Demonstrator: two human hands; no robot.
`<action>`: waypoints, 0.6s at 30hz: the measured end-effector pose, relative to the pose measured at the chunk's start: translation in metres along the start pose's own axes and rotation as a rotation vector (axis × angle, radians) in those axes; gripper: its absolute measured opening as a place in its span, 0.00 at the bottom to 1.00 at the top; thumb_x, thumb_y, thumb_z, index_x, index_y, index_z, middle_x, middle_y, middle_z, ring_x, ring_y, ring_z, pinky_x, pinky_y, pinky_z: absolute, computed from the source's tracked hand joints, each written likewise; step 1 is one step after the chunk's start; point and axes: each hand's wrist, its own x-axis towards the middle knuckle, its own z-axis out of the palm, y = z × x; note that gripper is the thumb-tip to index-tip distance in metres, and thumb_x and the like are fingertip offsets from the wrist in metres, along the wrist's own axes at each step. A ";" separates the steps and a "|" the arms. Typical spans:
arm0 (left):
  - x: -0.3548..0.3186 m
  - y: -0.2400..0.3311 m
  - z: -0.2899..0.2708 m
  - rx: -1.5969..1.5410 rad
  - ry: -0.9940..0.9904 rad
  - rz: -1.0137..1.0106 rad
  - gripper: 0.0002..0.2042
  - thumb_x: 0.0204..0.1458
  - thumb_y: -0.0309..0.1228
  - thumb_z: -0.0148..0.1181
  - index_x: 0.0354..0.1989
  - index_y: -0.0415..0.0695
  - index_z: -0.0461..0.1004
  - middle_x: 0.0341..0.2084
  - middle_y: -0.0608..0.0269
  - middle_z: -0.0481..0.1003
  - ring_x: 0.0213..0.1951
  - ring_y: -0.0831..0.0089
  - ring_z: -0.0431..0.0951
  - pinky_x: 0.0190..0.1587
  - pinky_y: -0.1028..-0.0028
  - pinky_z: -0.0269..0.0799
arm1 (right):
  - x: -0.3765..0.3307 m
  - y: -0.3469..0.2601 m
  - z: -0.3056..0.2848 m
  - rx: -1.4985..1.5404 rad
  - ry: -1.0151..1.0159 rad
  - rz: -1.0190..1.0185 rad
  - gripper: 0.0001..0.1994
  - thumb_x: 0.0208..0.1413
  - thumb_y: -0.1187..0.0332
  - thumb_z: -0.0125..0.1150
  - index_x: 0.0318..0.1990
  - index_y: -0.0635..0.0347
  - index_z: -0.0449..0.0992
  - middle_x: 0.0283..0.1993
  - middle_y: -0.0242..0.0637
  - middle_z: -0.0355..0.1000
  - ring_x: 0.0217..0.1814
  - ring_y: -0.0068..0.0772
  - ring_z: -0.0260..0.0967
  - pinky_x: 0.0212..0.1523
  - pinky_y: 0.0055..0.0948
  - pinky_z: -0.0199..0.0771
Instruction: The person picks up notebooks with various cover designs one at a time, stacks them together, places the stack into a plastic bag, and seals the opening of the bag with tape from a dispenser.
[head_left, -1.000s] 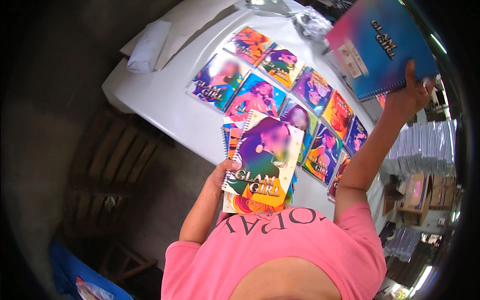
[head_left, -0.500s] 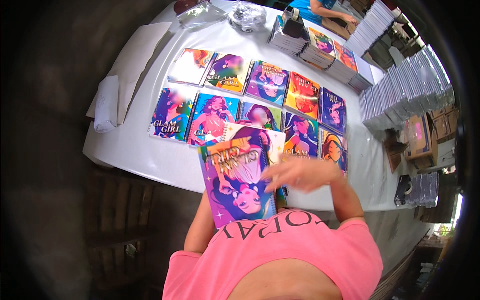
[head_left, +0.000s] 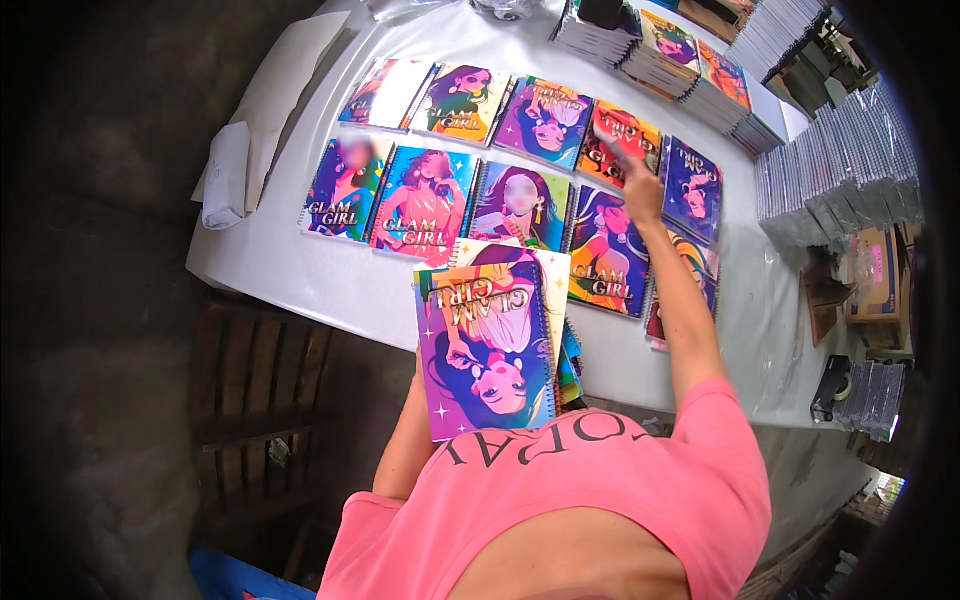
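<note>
Several spiral notebooks (head_left: 490,345) with glossy illustrated covers form a loose stack close to my chest. A purple one lies on top, its picture upside down to me, above a cream one (head_left: 555,262). My left forearm (head_left: 405,440) runs up under this stack and supports it; the fingers are hidden behind the covers. My right hand (head_left: 638,182) reaches across the table, fingers stretched over the red-orange notebook (head_left: 605,160) in the far row. Beneath that arm are a dark blue-orange notebook (head_left: 605,255) and a partly covered yellow-haired one (head_left: 700,265).
Two rows of notebooks or small piles cover the middle of the white table (head_left: 290,290). Taller notebook stacks (head_left: 595,35) stand at the back, with wrapped piles (head_left: 840,175) to the right. Cardboard (head_left: 290,90) and a white packet (head_left: 228,175) lie left. A wooden chair (head_left: 255,370) stands below.
My right hand has moved from beside the held stack forward to the far row's red-orange notebook. The stack stays by my chest. The view has shifted slightly.
</note>
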 end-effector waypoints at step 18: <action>-0.007 -0.176 0.023 -0.010 0.084 0.112 0.43 0.35 0.51 0.66 0.59 0.44 0.57 0.53 0.53 0.64 0.53 0.57 0.67 0.54 0.54 0.65 | -0.066 -0.008 -0.153 0.980 -0.747 -0.887 0.22 0.39 0.86 0.58 0.42 0.49 0.79 0.53 0.30 0.71 0.61 0.42 0.61 0.62 0.42 0.54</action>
